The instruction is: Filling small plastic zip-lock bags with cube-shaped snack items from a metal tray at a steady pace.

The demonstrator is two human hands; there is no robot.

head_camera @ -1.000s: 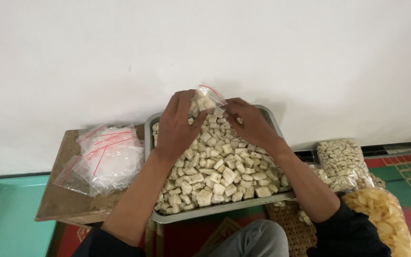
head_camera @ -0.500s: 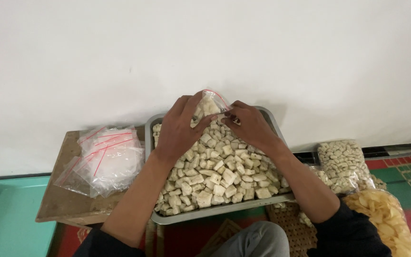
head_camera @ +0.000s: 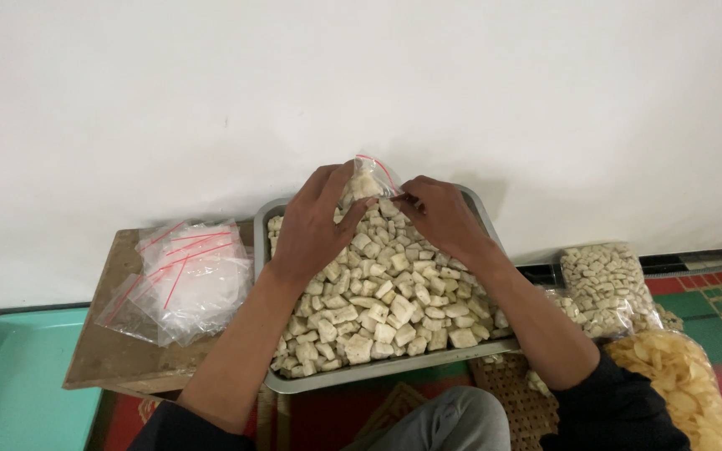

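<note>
At the far end of the metal tray (head_camera: 271, 250), the left hand (head_camera: 315, 225) grips a small clear bag (head_camera: 368, 179) upright while the right hand (head_camera: 440, 215) pinches its rim, apparently holding the mouth open above the heaped pale snack pieces (head_camera: 382, 301).

Wall (head_camera: 361, 83) blocks behind my tray (head_camera: 378, 373); empty bags (head_camera: 185, 280) crowd left, filled bags (head_camera: 607, 288) right; open above.

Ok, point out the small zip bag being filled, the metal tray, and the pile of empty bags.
small zip bag (head_camera: 367, 179), head view, on its clear upper part between the hands.
metal tray (head_camera: 378, 373), head view, on its near rim.
pile of empty bags (head_camera: 185, 280), head view, on the middle of the heap.
</note>
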